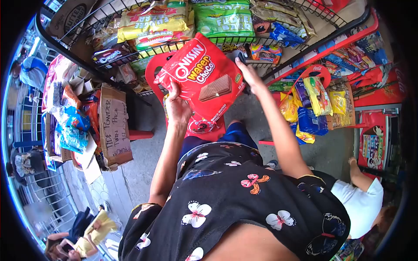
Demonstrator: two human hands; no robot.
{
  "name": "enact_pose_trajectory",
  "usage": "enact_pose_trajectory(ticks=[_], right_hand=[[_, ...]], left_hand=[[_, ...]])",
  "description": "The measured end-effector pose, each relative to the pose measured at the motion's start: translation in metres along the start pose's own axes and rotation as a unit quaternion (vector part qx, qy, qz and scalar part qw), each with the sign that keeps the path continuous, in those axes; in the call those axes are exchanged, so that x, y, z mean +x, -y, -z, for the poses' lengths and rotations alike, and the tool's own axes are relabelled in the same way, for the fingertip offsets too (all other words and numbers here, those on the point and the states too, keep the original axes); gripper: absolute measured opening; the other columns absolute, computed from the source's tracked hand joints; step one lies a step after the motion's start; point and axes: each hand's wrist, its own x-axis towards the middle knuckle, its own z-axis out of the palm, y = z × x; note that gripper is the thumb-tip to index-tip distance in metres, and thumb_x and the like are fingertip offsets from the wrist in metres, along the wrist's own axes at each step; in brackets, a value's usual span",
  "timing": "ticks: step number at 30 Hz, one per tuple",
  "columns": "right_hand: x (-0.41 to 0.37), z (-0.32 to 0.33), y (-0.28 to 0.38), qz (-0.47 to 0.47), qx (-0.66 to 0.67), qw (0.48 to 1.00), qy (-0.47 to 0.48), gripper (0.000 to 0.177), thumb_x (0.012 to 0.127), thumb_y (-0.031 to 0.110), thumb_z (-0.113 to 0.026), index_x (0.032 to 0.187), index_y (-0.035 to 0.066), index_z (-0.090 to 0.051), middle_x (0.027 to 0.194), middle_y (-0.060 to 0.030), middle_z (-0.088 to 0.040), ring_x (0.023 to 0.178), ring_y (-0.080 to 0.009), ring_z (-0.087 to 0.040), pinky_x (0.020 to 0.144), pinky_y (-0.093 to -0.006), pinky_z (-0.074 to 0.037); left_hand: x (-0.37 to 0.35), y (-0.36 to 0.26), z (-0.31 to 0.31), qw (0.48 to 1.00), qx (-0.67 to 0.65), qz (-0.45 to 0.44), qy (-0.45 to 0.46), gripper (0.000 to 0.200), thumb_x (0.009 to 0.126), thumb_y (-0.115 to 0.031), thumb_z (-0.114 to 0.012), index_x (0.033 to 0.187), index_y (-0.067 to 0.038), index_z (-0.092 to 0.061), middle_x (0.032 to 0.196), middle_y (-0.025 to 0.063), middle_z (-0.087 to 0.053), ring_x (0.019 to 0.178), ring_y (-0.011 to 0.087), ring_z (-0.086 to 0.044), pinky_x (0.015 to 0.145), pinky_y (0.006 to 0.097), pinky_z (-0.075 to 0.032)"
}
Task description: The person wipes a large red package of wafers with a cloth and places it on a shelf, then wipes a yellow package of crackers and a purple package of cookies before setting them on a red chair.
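A red pack of Nissin Wafer Choco (207, 76) is held up in front of me, tilted, with its printed front facing me. My left hand (177, 106) grips its lower left edge, thumb on the front and the other fingers hidden behind. Beside the upper right edge is my right hand (251, 77), its fingers closed and partly out of sight. Something small and black (241, 57) shows at those fingertips; I cannot make out what it is. Below the held pack, another red pack (202, 126) lies on a red stool-like surface (213, 135).
Ahead stands a black wire rack (174, 48) with green Fudgee Barr packs (224, 21) and yellow packs (152, 21). A cardboard box (115, 126) of goods is at left. Snack packs (311, 104) hang and lie at right. A person in a white shirt (359, 202) is close at lower right.
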Motion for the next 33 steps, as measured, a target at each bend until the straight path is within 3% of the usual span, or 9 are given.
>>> enact_pose_trajectory(ticks=[6, 11, 13, 16, 18, 23, 26, 29, 33], right_hand=[[-0.046, 0.003, 0.045, -0.021, 0.242, 0.944, 0.224, 0.056, 0.085, 0.045, -0.064, 0.119, 0.001, -0.055, 0.114, -0.0106, -0.064, 0.096, -0.016, -0.065, 0.084, -0.0295, -0.052], [-0.029, -0.001, 0.039, 0.08, 0.389, 0.91, -0.122, 0.04, 0.089, 0.033, -0.063, 0.113, 0.001, -0.058, 0.108, -0.0079, -0.063, 0.096, -0.0166, -0.061, 0.083, -0.0324, -0.049], [-0.049, -0.015, 0.047, 0.292, 0.213, 0.886, -0.292, 0.037, 0.094, 0.031, -0.054, 0.116, 0.001, -0.055, 0.114, -0.0087, -0.059, 0.103, -0.0184, -0.057, 0.087, -0.0335, -0.046], [-0.08, -0.052, 0.033, 0.345, 0.046, 0.918, -0.19, 0.04, 0.097, 0.03, -0.047, 0.12, -0.002, -0.052, 0.119, -0.0099, -0.058, 0.109, -0.0147, -0.052, 0.095, -0.0312, -0.039], [-0.089, -0.073, 0.017, 0.486, -0.194, 0.841, -0.14, 0.033, 0.09, 0.01, -0.048, 0.121, 0.002, -0.056, 0.132, -0.0132, -0.053, 0.137, -0.0332, -0.03, 0.113, -0.0472, -0.015], [-0.136, -0.102, -0.006, 0.515, -0.181, 0.834, 0.078, 0.036, 0.089, 0.014, -0.052, 0.124, 0.007, -0.056, 0.136, -0.0127, -0.05, 0.139, -0.0322, -0.027, 0.113, -0.0493, -0.01], [-0.119, -0.09, 0.009, 0.532, -0.181, 0.827, 0.028, 0.039, 0.09, 0.025, -0.057, 0.124, 0.007, -0.056, 0.136, -0.0128, -0.05, 0.139, -0.0323, -0.028, 0.113, -0.0498, -0.012], [-0.083, -0.074, 0.04, 0.551, -0.119, 0.821, -0.089, 0.04, 0.082, -0.008, -0.04, 0.118, 0.0, -0.056, 0.13, -0.0181, -0.053, 0.136, -0.0358, -0.032, 0.112, -0.0473, -0.02], [-0.036, -0.041, 0.082, 0.592, -0.205, 0.751, -0.21, 0.038, 0.083, -0.01, -0.042, 0.118, -0.002, -0.054, 0.127, -0.0157, -0.056, 0.134, -0.0331, -0.036, 0.108, -0.0404, -0.031]], left_hand=[[0.025, -0.012, 0.0, 0.998, -0.045, 0.011, 0.043, 0.048, 0.094, -0.035, -0.051, 0.129, -0.003, -0.046, 0.128, 0.0143, -0.054, 0.121, 0.0308, -0.05, 0.102, 0.0509, -0.038], [0.037, -0.007, -0.009, 0.998, -0.047, -0.033, -0.005, 0.05, 0.095, -0.036, -0.048, 0.131, -0.002, -0.042, 0.131, 0.0172, -0.051, 0.121, 0.0345, -0.049, 0.103, 0.0547, -0.037], [0.038, -0.004, -0.011, 0.996, -0.074, -0.034, -0.03, 0.05, 0.096, -0.037, -0.046, 0.132, -0.003, -0.041, 0.133, 0.0182, -0.049, 0.124, 0.0353, -0.046, 0.103, 0.0561, -0.036], [0.045, 0.005, -0.011, 0.993, -0.094, -0.032, -0.065, 0.051, 0.095, -0.038, -0.046, 0.131, -0.002, -0.041, 0.134, 0.0182, -0.048, 0.124, 0.0359, -0.045, 0.104, 0.0559, -0.035], [0.054, 0.015, -0.006, 0.987, -0.138, -0.027, -0.073, 0.051, 0.095, -0.038, -0.047, 0.129, -0.001, -0.043, 0.131, 0.0183, -0.05, 0.122, 0.0362, -0.047, 0.103, 0.055, -0.036], [0.059, 0.017, 0.009, 0.988, -0.114, 0.104, -0.027, 0.068, 0.091, -0.052, -0.045, 0.132, 0.002, -0.041, 0.131, 0.0227, -0.049, 0.12, 0.0399, -0.048, 0.105, 0.0535, -0.034], [0.06, 0.016, 0.005, 0.97, -0.17, 0.17, -0.022, 0.065, 0.091, -0.047, -0.047, 0.132, 0.003, -0.041, 0.13, 0.0228, -0.051, 0.12, 0.0392, -0.048, 0.105, 0.0546, -0.033], [0.067, 0.006, -0.01, 0.939, -0.317, 0.127, -0.044, 0.052, 0.094, -0.032, -0.05, 0.132, 0.003, -0.04, 0.131, 0.0216, -0.05, 0.123, 0.0372, -0.047, 0.106, 0.0568, -0.031], [0.059, 0.006, -0.009, 0.944, -0.299, 0.141, -0.015, 0.052, 0.095, -0.029, -0.047, 0.136, 0.001, -0.034, 0.138, 0.0222, -0.042, 0.13, 0.0381, -0.038, 0.108, 0.06, -0.026]])
